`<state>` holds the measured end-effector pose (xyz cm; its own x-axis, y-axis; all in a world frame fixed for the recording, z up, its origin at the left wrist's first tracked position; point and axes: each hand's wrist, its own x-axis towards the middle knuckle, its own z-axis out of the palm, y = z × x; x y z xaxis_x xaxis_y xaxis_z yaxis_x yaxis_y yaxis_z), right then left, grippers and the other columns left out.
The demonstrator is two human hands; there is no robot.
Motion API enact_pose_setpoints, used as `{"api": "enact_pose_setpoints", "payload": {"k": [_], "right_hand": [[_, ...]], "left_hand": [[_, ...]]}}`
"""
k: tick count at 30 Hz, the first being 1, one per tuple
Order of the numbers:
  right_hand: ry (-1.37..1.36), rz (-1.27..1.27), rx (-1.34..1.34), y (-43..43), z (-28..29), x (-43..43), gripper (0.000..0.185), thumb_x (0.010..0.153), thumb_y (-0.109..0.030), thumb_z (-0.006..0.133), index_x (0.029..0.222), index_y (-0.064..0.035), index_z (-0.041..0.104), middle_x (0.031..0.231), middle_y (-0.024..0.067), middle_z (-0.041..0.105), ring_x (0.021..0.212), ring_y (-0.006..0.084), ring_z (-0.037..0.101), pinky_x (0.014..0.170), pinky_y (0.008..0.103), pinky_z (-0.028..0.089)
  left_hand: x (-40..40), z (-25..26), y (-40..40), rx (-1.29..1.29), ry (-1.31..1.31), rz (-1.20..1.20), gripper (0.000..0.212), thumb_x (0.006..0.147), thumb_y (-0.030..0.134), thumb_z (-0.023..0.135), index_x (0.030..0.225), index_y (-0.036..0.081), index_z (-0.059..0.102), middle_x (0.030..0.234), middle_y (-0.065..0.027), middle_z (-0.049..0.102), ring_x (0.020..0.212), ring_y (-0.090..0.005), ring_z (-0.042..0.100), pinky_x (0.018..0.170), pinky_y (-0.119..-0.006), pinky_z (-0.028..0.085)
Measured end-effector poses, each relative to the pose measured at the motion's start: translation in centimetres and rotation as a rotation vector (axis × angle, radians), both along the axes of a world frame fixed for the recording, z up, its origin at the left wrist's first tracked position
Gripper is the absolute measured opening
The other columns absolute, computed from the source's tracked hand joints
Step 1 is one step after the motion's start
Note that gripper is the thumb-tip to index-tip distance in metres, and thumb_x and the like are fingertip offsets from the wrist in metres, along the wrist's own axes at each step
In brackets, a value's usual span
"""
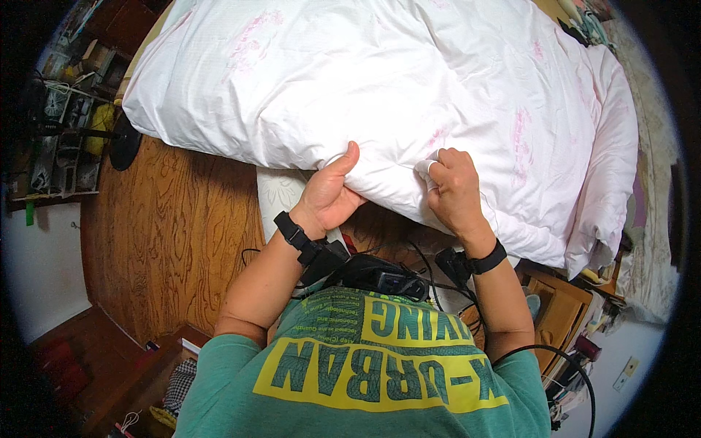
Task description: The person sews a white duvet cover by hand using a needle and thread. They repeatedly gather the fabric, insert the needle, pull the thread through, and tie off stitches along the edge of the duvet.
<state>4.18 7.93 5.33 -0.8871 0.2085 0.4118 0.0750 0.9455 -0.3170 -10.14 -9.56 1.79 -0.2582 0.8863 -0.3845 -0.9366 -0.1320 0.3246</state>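
A white quilt [350, 98] with faint pink floral prints spreads over a bed in front of me, its near edge hanging over the side. My left hand [333, 191] is at that edge, palm turned up, the thumb lying on top of the cloth and the fingers partly hidden under it; how firmly it grips cannot be told. To its right, my right hand [453, 183] pinches a fold of the quilt's fabric, which wraps over its curled fingers. Both wrists wear black straps with small devices.
Wooden flooring [175, 230] lies at the left, beside a cluttered shelf [65, 137] and a round black base [126, 141]. An open drawer [148, 383] holding cloth is at lower left. A wooden cabinet [558, 317] stands at lower right. Black cables [432, 274] cross near my waist.
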Motion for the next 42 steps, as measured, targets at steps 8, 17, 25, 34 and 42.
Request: {"api": "enact_pose_setpoints", "payload": {"k": [8, 17, 25, 34, 42], "right_hand": [[-0.032, 0.042, 0.047, -0.8, -0.2, -1.2, 0.016, 0.057, 0.007, 0.062, 0.067, -0.0032, 0.057, 0.070, 0.0104, 0.048, 0.070, 0.0306, 0.050, 0.063, 0.0399, 0.038], [0.118, -0.027, -0.040, -2.5, -2.1, -3.5, 0.017, 0.056, 0.008, 0.060, 0.065, -0.0016, 0.051, 0.071, 0.0123, 0.048, 0.071, 0.0341, 0.050, 0.062, 0.0429, 0.038], [-0.088, 0.014, -0.121, -1.2, -1.5, -2.5, 0.023, 0.063, 0.009, 0.060, 0.083, -0.0006, 0.068, 0.074, 0.0144, 0.052, 0.072, 0.0350, 0.052, 0.062, 0.0427, 0.041], [-0.006, -0.088, 0.022, -2.0, -0.8, -2.1, 0.011, 0.066, 0.005, 0.061, 0.072, -0.0014, 0.054, 0.072, 0.0140, 0.051, 0.072, 0.0324, 0.054, 0.064, 0.0433, 0.044], [-0.007, -0.049, -0.048, -2.6, -2.1, -3.4, 0.016, 0.062, 0.006, 0.060, 0.070, -0.0010, 0.048, 0.070, 0.0158, 0.049, 0.069, 0.0363, 0.052, 0.061, 0.0456, 0.042]], "left_hand": [[0.1, 0.9, 0.0, 0.025, -0.034, -0.056, 0.062, 0.104, 0.044, 0.044, 0.147, 0.001, 0.036, 0.146, -0.0132, 0.048, 0.134, -0.0271, 0.048, 0.112, -0.045, 0.040], [1.3, 0.7, 0.5, -0.087, -0.006, -0.008, 0.054, 0.105, 0.042, 0.046, 0.144, 0.006, 0.043, 0.140, -0.0093, 0.054, 0.126, -0.0230, 0.054, 0.108, -0.042, 0.044], [1.6, 0.6, 0.7, -0.095, 0.020, 0.047, 0.052, 0.106, 0.039, 0.045, 0.142, 0.002, 0.044, 0.138, -0.0096, 0.055, 0.126, -0.0215, 0.055, 0.106, -0.040, 0.045], [1.8, 1.9, 0.4, -0.112, 0.044, 0.060, 0.053, 0.105, 0.038, 0.049, 0.142, 0.001, 0.043, 0.138, -0.0105, 0.056, 0.127, -0.0220, 0.055, 0.107, -0.039, 0.045], [3.1, 1.5, 0.9, -0.191, 0.140, 0.140, 0.047, 0.105, 0.032, 0.051, 0.138, -0.001, 0.047, 0.133, -0.0093, 0.059, 0.119, -0.0195, 0.058, 0.103, -0.035, 0.045]]}}
